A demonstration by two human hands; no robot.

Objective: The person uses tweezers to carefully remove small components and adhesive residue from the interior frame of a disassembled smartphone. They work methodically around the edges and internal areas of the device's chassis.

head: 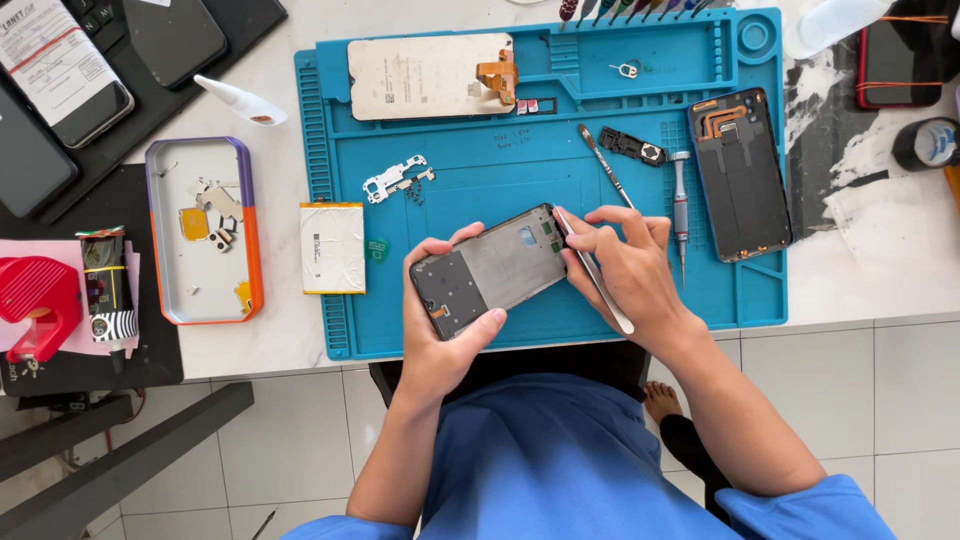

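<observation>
Left hand [440, 320] was wrapped around the lower end of the grey stripped phone mid-frame [490, 270], thumb across its near edge, fingers curled over the far edge; frame was held tilted just above the near edge of the blue silicone repair mat [520, 170]. Right hand [625, 265] was closed in a pinch on slim metal tweezers [592, 270], tips touching the frame's upper right corner, so the frame sat between both hands. On the mat: detached phone screen with orange flex [430, 75], black back cover [740, 175], small grey screwdriver [680, 205], silver bracket [397, 178]. White battery [332, 247] lay on the mat's left edge, orange-and-purple parts tray [250, 230] further left
</observation>
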